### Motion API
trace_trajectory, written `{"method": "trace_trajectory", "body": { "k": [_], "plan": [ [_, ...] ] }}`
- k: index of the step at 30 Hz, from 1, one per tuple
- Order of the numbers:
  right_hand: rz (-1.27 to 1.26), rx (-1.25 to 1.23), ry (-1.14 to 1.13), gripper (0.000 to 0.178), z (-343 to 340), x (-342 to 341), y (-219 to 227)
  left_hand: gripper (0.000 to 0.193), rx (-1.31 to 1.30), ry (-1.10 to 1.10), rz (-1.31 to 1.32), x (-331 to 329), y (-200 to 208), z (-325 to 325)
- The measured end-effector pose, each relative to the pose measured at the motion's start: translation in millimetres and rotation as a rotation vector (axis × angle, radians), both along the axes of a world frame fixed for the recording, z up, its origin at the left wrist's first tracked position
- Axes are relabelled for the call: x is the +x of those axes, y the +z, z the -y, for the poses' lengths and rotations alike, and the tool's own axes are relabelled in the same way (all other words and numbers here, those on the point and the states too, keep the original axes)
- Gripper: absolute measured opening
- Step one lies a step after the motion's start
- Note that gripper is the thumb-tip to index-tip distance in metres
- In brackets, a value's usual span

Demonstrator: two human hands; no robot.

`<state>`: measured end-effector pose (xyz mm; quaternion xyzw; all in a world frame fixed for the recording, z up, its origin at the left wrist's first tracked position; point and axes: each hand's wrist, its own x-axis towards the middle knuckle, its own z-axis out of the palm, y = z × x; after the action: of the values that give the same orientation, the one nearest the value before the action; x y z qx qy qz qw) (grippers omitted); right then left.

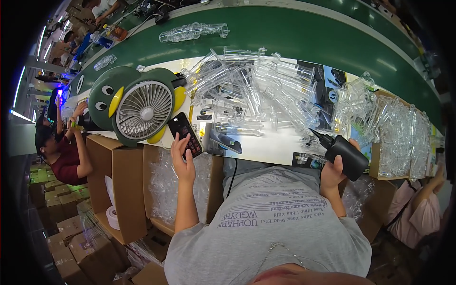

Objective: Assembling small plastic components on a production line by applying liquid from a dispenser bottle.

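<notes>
My left hand [183,159] reaches up at the table's front edge. Its fingers are stretched out against the lower part of a black phone [185,130], whose screen is lit. In my right hand [333,172] is a black squeeze bottle [349,156], tilted, its thin pointed nozzle aimed up and left. A large heap of clear plastic tube-shaped parts [247,85] lies beyond both hands on a white printed sheet [266,151]. Beside the phone stands a green penguin-shaped fan [147,109] with a round grille.
A green conveyor belt [266,28] runs behind, carrying a clear part [194,32]. At right, a cardboard box [375,161] holds more clear parts. Open cartons [118,190] stand at left, one with a tape roll [113,217]. Co-workers sit at left [66,161] and right.
</notes>
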<state>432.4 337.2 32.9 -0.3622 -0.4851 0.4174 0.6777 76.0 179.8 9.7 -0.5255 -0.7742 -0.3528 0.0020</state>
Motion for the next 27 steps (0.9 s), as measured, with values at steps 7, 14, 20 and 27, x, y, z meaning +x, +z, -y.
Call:
{"method": "trace_trajectory", "body": {
  "k": [7,14,20,27],
  "plan": [
    [-0.020,0.005,-0.006,0.058,3,3,1,0.029,0.125,-0.089,-0.237,3,70,-79],
    [-0.007,0.034,-0.054,0.057,10,4,6,0.039,-0.290,-0.340,-0.309,-22,98,-173],
    [0.044,0.006,-0.156,0.056,17,6,16,0.038,-0.280,-0.297,-0.319,-26,92,-179],
    [-0.041,-0.004,-0.032,0.057,8,-2,20,0.052,0.045,-0.138,-0.104,-18,96,-141]
  ]
}}
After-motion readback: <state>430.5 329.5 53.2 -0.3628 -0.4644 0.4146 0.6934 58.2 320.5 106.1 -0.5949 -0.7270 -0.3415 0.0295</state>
